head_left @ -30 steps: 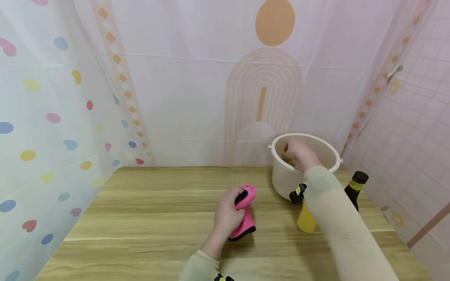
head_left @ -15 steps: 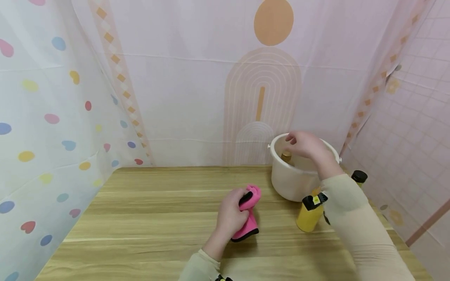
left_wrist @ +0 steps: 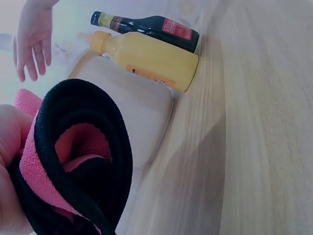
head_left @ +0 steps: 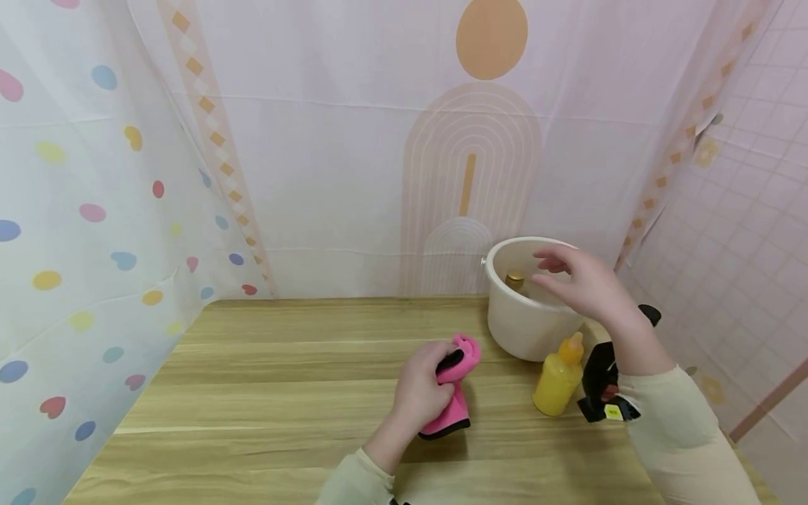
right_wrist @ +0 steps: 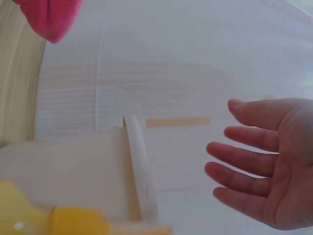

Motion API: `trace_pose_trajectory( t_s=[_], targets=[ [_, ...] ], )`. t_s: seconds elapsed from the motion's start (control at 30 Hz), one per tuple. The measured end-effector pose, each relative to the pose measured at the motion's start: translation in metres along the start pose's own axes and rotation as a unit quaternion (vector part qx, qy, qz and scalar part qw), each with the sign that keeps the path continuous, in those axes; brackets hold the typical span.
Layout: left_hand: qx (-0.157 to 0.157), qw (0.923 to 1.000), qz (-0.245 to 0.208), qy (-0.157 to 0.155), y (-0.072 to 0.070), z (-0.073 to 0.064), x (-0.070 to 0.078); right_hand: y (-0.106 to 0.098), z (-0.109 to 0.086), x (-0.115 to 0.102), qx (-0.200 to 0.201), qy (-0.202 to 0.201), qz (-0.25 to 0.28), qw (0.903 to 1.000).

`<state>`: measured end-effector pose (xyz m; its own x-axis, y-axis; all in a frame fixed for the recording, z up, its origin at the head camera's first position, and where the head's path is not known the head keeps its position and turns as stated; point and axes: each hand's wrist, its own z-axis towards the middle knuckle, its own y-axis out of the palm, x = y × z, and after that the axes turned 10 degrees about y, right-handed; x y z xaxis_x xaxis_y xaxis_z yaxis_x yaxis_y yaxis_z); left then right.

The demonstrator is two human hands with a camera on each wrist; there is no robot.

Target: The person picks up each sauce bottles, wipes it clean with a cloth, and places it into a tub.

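Observation:
My left hand [head_left: 421, 387] grips a folded pink cloth with black edging [head_left: 452, 415] over the table. In the left wrist view, the cloth's black-edged layers [left_wrist: 124, 147] curl into a loop. My right hand [head_left: 587, 282] hangs over the right side of a white bucket [head_left: 527, 330], holding nothing. The right wrist view shows its fingers [right_wrist: 242, 159] extended and spread apart. Inside the bucket, against its left wall, a gold-capped item [head_left: 515, 278] shows only its top; the lower part is hidden.
A yellow squeeze bottle [head_left: 557, 384] stands on the wooden table [head_left: 284, 393] in front of the bucket. Beside it is a dark bottle with a red label [left_wrist: 156, 30], mostly hidden behind the right wrist in the head view. Patterned curtains [head_left: 341, 175] enclose the table's back and sides.
My right hand has let go of the gold-capped item, risen out of the bucket and moved right, its fingers opening. My left hand has shifted slightly right with the cloth.

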<state>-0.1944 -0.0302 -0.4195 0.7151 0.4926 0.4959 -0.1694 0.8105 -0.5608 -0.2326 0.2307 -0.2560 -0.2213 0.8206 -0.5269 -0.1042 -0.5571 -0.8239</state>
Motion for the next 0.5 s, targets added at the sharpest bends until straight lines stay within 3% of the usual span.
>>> trace_pose_trajectory(
  t_s=[0.33, 0.5],
  targets=[
    [0.004, 0.9999, 0.001, 0.01, 0.0, -0.001, 0.003, 0.013, -0.04, 0.033, 0.114, -0.044, 0.056, 0.9909],
    [0.003, 1.0, -0.004, 0.004, 0.001, -0.002, 0.006, 0.026, -0.057, 0.05, 0.142, -0.038, 0.092, 0.9847]
  ],
)
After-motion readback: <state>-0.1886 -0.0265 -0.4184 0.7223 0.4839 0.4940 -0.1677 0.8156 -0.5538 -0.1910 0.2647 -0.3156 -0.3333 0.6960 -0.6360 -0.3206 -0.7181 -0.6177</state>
